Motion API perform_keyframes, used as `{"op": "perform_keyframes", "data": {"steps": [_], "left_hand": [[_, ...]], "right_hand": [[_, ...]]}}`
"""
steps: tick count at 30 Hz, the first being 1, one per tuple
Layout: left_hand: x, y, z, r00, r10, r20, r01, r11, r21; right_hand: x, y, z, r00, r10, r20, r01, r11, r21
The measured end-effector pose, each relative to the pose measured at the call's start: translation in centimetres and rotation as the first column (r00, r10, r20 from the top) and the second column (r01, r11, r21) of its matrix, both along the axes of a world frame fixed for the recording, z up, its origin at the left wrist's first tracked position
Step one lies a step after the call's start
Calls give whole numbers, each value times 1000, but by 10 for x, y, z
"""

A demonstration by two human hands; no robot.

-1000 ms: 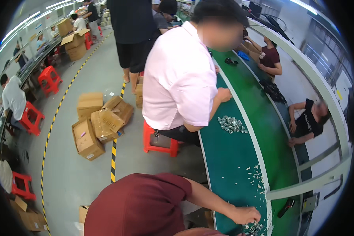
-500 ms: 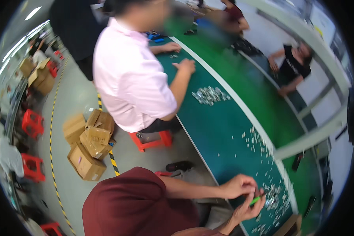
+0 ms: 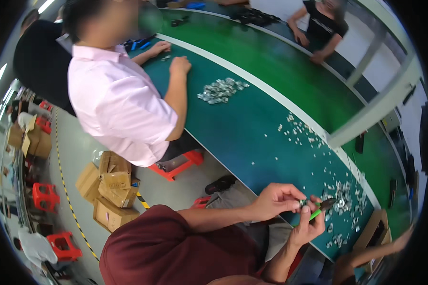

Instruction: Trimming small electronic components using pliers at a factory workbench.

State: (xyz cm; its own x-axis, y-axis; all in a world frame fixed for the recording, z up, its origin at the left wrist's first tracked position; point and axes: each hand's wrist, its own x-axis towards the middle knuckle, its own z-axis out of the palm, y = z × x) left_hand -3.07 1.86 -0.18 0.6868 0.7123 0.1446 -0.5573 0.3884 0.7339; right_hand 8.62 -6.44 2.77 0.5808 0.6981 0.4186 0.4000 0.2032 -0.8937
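Observation:
My left hand (image 3: 279, 202) is closed, pinching a small metallic part (image 3: 302, 203) between thumb and fingertips above the near edge of the green table. Close beside it, my right hand (image 3: 308, 229) grips a pair of cutters with green handles (image 3: 315, 214) and a dark head. The fingertips of both hands nearly meet around the part, so its exact shape is hidden. Just right of the hands lies a heap of small shiny metal parts (image 3: 342, 202), with a smaller cluster (image 3: 336, 241) nearer the table's edge.
White bits (image 3: 299, 128) are scattered over the green tabletop (image 3: 233, 142). Farther off lies another pile of metal parts (image 3: 221, 90) by a co-worker in a pink shirt (image 3: 123, 99). Cardboard boxes (image 3: 114, 185) stand on the floor. Another person's arm (image 3: 371, 256) reaches past an open carton (image 3: 373, 228).
My view has shifted, so the scene sits differently in the picture. My hands remain together with the part and the cutters, whose dark head now shows. Another person's arm has appeared at lower right.

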Motion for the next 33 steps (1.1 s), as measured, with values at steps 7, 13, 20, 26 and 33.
{"op": "perform_keyframes", "data": {"steps": [7, 13, 20, 26, 33], "left_hand": [[-27, 12, 15, 999, -26, -45, 30, 995, 93], [-23, 8, 13, 997, -53, 47, 56, 997, -61], [-29, 10, 18, 998, 38, -44, -34, 996, 84], [-34, 12, 29, 942, 259, -212, -159, 903, 399], [-35, 15, 42, 863, 464, -198, -181, 651, 737]], "right_hand": [[-13, 13, 20, 970, 163, -183, -163, 986, 16], [-12, 6, 21, 970, 159, -185, -156, 987, 30], [-8, -4, 28, 986, 107, 125, -111, 994, 23], [-14, -2, 33, 979, 201, -12, -201, 979, -13], [-11, 0, 24, 824, 284, -490, -300, 953, 48]]}}
